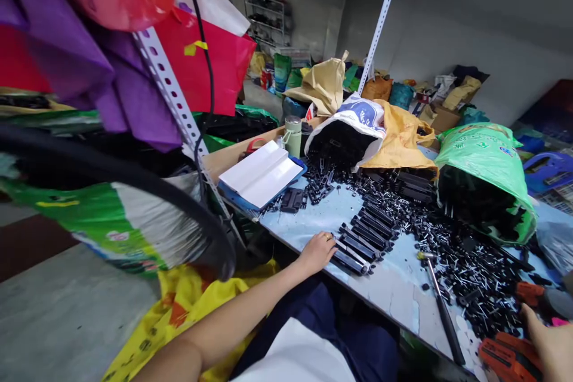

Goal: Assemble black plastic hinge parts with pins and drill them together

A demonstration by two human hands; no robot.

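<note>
A row of long black parts (362, 245) lies side by side on the tabletop (398, 301), at least six of them, too tightly packed to count exactly. At the left ends of the nearest pieces, the left hand (317, 252) rests with fingers loosely curled, touching them; whether it grips one cannot be told. The right hand (553, 343), cut by the frame's edge, is at an orange-and-black tool (510, 358), its closure unclear. One hammer (441, 304) lies between row and tool, beside countless scattered screws (447, 277). Three bags, white (367, 113), orange (403, 137) and green (483, 149), lie behind, near one tumbler (293, 137). A thick black hose (156, 185) crosses the left foreground, partly blocking a green-and-white sack (147, 221).
</note>
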